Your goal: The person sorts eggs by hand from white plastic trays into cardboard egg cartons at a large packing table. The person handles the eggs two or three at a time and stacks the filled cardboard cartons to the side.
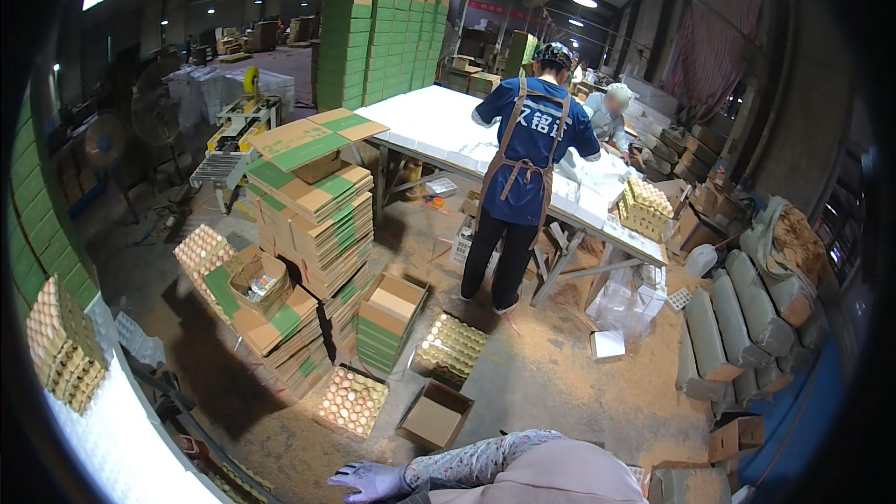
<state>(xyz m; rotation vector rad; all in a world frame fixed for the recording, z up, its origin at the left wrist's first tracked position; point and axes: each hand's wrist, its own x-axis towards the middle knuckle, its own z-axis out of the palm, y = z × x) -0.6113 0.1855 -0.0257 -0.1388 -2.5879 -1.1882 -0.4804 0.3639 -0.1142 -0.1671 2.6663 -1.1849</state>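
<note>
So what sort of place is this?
Probably an egg-packing warehouse: there's a tray of eggs on the floor, a stack of flattened cartons and tall stacks of green boxes.

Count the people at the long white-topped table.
2: a person in a dark-blue shirt and brown apron at the near side, seen from behind; a person in pale clothing beyond, to the right. Others may be hidden.

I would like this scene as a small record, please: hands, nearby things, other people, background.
Left hand: purple-gloved, fingers spread, holding nothing visible
Right hand: not in view
Nearby things: eggs; open carton
Other people: person in blue, standing at white table; person in pale clothing beyond
Background: tall green carton stacks
</note>
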